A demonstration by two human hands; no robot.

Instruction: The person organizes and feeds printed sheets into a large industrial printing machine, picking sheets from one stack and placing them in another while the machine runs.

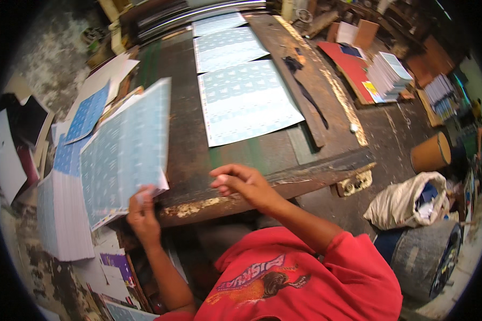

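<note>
At the left, my left hand (143, 216) pinches the lower edge of a light-blue patterned printed sheet (126, 152), which stands tilted and slightly blurred beside the table. My right hand (243, 184) hovers over the near table edge with its fingers curled in and nothing visible in them. Beyond it, a similar pale-blue sheet (246, 101) lies flat on the dark worn table (182, 128). Two more sheets, the middle one (227, 48) and the far one (217, 24), continue in a row toward metal rollers (209, 12). A thick stack of sheets (64, 214) stands left of my left hand.
A wooden bar (300, 101) with dark cloth (294, 65) runs along the table's right side. Right of the table are a stack of printed sheets (388, 77) on a red board (340, 67), a brown bin (431, 151), a white sack (407, 203) and a drum (426, 257).
</note>
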